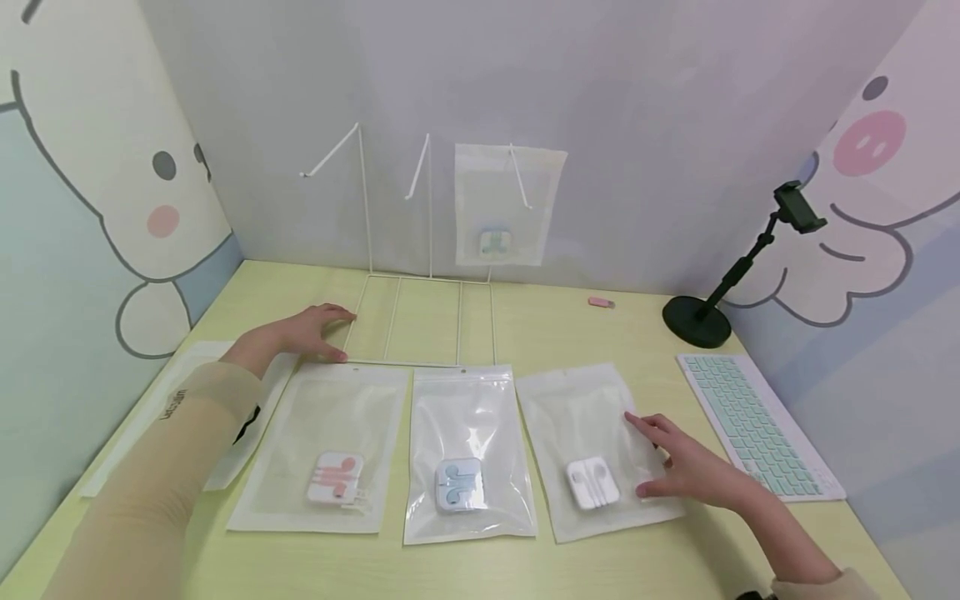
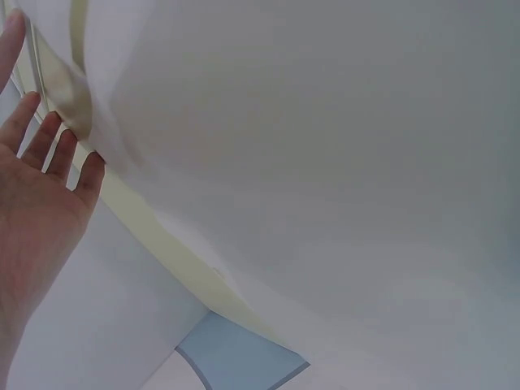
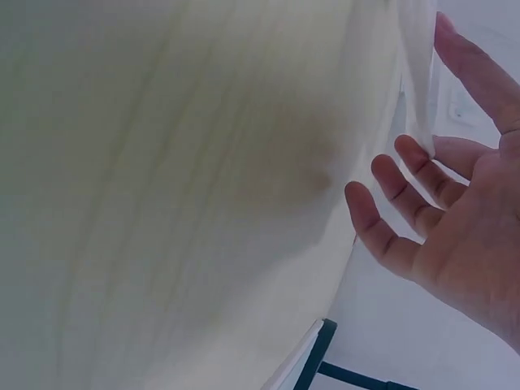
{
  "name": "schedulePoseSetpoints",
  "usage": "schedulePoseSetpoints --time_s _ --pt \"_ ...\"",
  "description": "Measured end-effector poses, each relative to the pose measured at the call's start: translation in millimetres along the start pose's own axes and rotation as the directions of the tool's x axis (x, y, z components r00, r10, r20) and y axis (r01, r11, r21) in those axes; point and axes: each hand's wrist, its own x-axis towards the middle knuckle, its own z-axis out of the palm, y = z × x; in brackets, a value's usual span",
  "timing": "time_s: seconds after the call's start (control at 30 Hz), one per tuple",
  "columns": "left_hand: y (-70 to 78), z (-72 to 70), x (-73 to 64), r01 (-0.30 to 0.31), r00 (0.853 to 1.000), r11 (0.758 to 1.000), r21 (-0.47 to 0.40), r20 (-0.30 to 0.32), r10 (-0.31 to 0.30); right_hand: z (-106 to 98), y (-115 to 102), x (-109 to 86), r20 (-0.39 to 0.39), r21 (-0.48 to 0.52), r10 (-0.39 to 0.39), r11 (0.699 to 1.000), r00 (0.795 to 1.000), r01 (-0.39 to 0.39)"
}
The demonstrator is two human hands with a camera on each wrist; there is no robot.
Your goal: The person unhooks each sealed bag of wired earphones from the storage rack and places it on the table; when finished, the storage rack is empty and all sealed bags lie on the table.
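Observation:
In the head view my left hand (image 1: 307, 332) reaches to the left side of a white wire display rack (image 1: 401, 362), its fingers nearly straight and touching the base. Beneath its wrist lies the top of a zip bag (image 1: 288, 442) with pink earphones (image 1: 335, 477). A middle bag (image 1: 463, 417) contains blue earphones (image 1: 459, 484). At the right, my right hand (image 1: 686, 467) holds the side edge of a zip bag (image 1: 573, 417) with white earphones (image 1: 592, 483); that edge is raised between thumb and fingers in the right wrist view.
Another bag with earphones (image 1: 495, 192) hangs on the rack's right hook. A white package (image 1: 225, 475) lies under the left forearm. At the right are a keyboard (image 1: 761, 429) and a black phone stand (image 1: 697, 321). A small pink stick (image 1: 600, 302) lies near the back wall.

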Motion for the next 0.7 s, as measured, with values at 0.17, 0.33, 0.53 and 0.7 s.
schedulePoseSetpoints --time_s 0.17,0.33,0.53,0.7 --pt "-2.3 0.6 0.8 0.008 1.000 1.000 -0.005 0.006 -0.008 7 -2 0.8 0.014 -0.131 0.022 0.991 1.000 -0.020" --pt "-3.3 1.0 1.6 0.010 1.000 1.000 -0.001 0.004 -0.010 13 -5 -1.1 0.001 -0.217 0.033 0.976 0.999 -0.032" --pt "-2.7 0.9 1.1 0.014 1.000 1.000 -0.001 0.007 -0.014 18 -11 -4.0 -0.012 -0.264 0.088 0.961 0.996 -0.088" --pt "-0.9 -0.1 -0.1 0.016 1.000 1.000 -0.013 0.009 -0.016 16 -15 -5.4 -0.011 -0.269 0.114 0.957 0.993 -0.113"
